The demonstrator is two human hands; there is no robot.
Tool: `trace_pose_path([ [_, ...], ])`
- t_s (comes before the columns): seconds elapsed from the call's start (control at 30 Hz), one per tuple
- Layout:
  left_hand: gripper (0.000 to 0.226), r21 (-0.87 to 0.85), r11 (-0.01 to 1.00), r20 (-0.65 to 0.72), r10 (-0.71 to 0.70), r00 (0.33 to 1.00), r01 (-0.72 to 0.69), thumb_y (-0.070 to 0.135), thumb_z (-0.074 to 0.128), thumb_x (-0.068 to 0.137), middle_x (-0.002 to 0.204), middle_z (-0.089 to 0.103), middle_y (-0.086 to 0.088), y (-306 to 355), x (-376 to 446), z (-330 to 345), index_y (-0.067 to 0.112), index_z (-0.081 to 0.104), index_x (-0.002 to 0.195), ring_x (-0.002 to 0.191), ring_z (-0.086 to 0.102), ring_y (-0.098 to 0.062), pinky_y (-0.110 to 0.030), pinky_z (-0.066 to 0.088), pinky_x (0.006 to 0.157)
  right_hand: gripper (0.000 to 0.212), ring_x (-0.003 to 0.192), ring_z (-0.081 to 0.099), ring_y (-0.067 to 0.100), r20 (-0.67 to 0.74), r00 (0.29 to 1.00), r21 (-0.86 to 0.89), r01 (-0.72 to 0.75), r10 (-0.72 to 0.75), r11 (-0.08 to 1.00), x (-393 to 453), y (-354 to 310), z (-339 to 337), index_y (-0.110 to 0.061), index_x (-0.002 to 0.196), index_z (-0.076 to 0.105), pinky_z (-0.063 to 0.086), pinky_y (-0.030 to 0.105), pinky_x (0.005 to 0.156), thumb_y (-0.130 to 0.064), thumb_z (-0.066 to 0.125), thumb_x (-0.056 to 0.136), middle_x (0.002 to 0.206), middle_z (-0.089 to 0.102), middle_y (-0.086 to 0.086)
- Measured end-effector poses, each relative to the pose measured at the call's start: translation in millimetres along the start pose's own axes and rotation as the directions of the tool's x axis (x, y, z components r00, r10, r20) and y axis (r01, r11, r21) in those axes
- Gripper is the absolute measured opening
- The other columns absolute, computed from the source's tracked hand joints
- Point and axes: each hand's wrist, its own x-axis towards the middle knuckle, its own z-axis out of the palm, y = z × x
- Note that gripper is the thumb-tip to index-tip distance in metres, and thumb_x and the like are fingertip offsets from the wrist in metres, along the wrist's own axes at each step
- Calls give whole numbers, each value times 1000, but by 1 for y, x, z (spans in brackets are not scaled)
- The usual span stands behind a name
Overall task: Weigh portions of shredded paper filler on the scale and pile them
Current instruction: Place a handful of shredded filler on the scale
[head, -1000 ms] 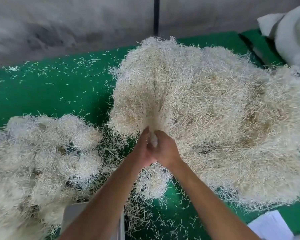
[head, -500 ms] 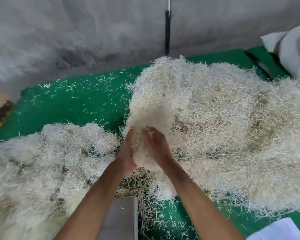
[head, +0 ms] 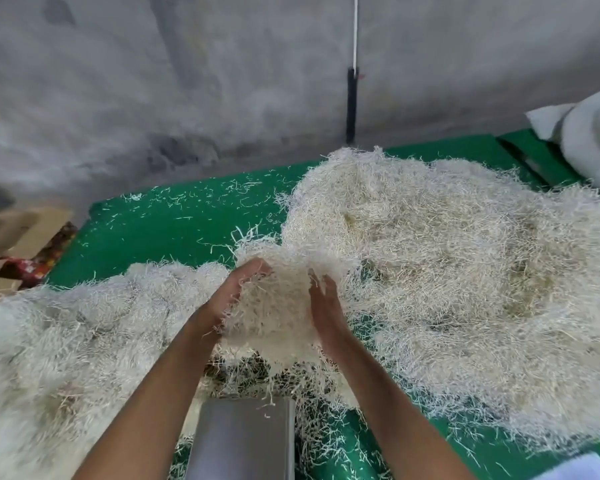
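- A clump of shredded paper filler (head: 278, 306) is held up between both hands, above the far edge of the steel scale (head: 243, 441).
- The left hand (head: 234, 292) curls its fingers over the clump's far left side.
- The right hand (head: 326, 306) presses its flat palm against the right side, fingers fairly straight.
- A big heap (head: 465, 271) lies right on the green table (head: 174, 230); a smaller pile (head: 84, 334) sits left.

Lighting: soft, even and diffuse, fairly bright; source could not be told. Shadows: faint, only beneath the lifted clump of shredded paper (head: 278, 306). Glare: dull sheen on the scale (head: 243, 441) plate. Blur: wall (head: 153, 81) and left pile (head: 66, 341) smeared. Distortion: wide-angle bowing of the green table (head: 174, 223) toward its far corners.
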Motion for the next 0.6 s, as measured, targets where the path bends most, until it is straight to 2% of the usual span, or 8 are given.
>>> trace_pose_path([
  [0.1,68,275,962,90,-24,996,-2,79,65,64,141,57,-5,18,-17,0,36,69,117,131,52,-31,-53,35,113,35,95,67,25,78,989,90,121,-129,988,-11,-4,17,-9,143,43,60,36,78,-19,35,110,121,55,21],
  [0.13,74,330,944,47,-17,999,0,81,63,62,149,50,-5,22,-20,0,38,66,122,137,45,-32,-54,30,116,41,93,65,21,25,989,35,148,-149,988,-14,-5,22,-7,148,42,56,31,76,-11,37,107,118,53,16],
  [0.23,88,305,951,-166,9,986,42,78,64,67,157,39,-8,39,-39,-8,29,53,139,142,37,-32,-53,28,118,51,128,48,22,-225,963,-104,130,-150,986,-13,-5,16,-5,154,38,40,33,102,-27,49,109,138,47,7],
  [0.33,77,219,975,-320,115,940,-45,73,57,80,157,38,-6,53,-56,-40,28,50,143,143,35,-33,-56,26,119,44,86,58,16,-428,903,61,-28,52,998,-5,5,-25,-1,145,44,52,20,63,-27,49,110,109,54,6],
  [0.4,98,146,984,-357,147,922,-100,80,63,65,158,38,-9,64,-67,-54,25,49,145,143,37,-33,-54,25,119,50,71,53,15,-455,876,36,-163,162,986,-1,20,-49,6,148,40,49,24,53,-26,46,110,105,57,13],
  [0.5,132,185,981,-336,120,934,-59,97,63,41,160,34,-6,69,-80,-57,29,40,151,144,35,-32,-58,25,118,69,106,66,32,-365,912,-167,-265,190,950,-14,28,-55,-2,161,17,59,40,76,-42,41,110,144,51,24],
  [0.57,125,188,982,-293,64,954,-8,95,63,47,161,32,-6,69,-81,-50,32,38,152,144,35,-33,-60,27,117,85,136,51,43,-232,965,-527,-232,124,818,-23,28,-52,-3,163,4,48,53,109,-56,41,107,159,36,27],
  [0.6,115,199,980,-280,60,958,-3,91,63,57,162,30,-6,70,-80,-45,33,37,152,145,34,-33,-59,26,117,88,137,50,42,-191,977,-688,-198,89,698,-29,22,-50,-3,163,6,46,53,112,-60,40,105,159,37,26],
])
